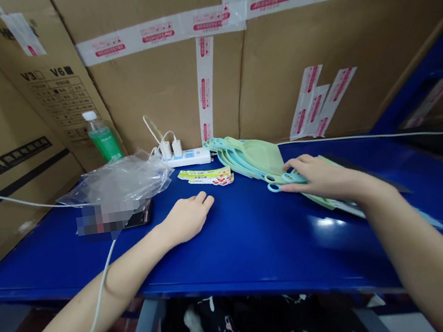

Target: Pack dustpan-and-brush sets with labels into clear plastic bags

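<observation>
My right hand (322,176) is closed round the handle ends of some thin pale green and light blue plastic pieces. Fingers lie over a light blue handle (294,178), and the thumb is beside its ring (273,187). Part of this group is hidden beneath the hand. Just beyond it lies a fanned stack of similar flat green and blue pieces (263,154) with ring-ended handles. My left hand (187,217) rests palm down on the blue table (233,252), fingers loosely bent and slightly apart, with nothing visible in them. Printed paper labels (206,176) lie ahead of it.
Clear plastic bags (120,180) cover part of a dark flat object (140,215) at the left. Behind them stands a green-labelled bottle (105,141). A white power strip (191,157) with plugged chargers sits against the cardboard wall (153,87). A white cable (107,264) crosses my left arm.
</observation>
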`<state>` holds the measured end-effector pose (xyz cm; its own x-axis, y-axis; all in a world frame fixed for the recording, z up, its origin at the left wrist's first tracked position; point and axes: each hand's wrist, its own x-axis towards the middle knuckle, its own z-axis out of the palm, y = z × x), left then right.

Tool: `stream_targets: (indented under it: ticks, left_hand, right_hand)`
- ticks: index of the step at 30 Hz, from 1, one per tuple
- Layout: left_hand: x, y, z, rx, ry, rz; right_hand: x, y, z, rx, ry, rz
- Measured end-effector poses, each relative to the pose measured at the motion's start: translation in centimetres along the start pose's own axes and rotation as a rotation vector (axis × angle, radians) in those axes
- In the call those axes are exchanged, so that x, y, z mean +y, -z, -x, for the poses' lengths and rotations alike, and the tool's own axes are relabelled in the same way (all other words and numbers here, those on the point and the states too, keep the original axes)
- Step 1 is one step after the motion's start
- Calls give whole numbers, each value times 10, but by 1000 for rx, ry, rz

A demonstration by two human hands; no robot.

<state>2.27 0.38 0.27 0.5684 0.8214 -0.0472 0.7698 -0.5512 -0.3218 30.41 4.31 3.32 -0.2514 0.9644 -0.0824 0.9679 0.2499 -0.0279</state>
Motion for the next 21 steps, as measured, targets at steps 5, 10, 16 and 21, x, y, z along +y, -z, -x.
stream_targets:
  ticks: [5,10,16,21]
  left_hand:
    - [0,0,0,-11,-9,5]
    - [0,1,0,-14,-4,10]
    - [0,1,0,-6,-7,11]
    - [0,1,-1,-12,-12,11]
  right_hand:
    - [4,14,13,-84,41,-71]
    - [30,29,29,-94,70,-169]
    - [46,27,24,-115,-7,-112]
    - [41,29,21,-104,-36,-93]
